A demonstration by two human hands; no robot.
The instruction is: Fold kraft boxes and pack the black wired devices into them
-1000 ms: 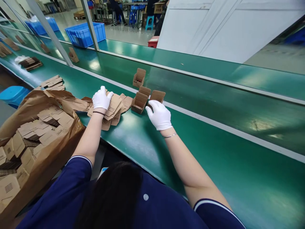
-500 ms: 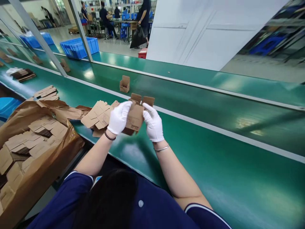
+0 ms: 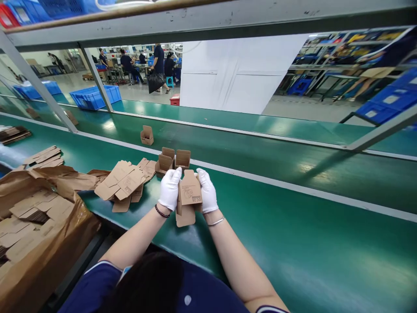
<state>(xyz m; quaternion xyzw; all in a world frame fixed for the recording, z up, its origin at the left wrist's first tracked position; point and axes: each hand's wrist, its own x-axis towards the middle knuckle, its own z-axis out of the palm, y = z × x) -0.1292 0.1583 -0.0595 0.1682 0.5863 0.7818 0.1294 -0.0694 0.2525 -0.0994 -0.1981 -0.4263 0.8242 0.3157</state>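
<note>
Between my two white-gloved hands is a small brown cardboard box (image 3: 190, 191), its printed face toward me and one flap hanging down at the bottom. My left hand (image 3: 170, 189) grips its left side. On the opposite side, my right hand (image 3: 207, 190) is closed around the right edge. Just beyond my fingers stand two box shapes with raised flaps, a left box (image 3: 163, 164) and a right box (image 3: 183, 159). Flat folded cartons (image 3: 123, 182) lie in a loose pile to the left of my left hand.
A brown paper-lined container (image 3: 78, 217) of flat cartons stands at the left. One open box (image 3: 147, 135) sits on the green belt (image 3: 247, 152) beyond the white rail. Blue crates (image 3: 95, 97) rest farther back, and a shelf beam (image 3: 208, 21) crosses overhead. People are in the background.
The head view has tilted up, bringing the overhead beam into sight. The box in my hands has turned more upright, with a bottom flap now hanging open toward me.
</note>
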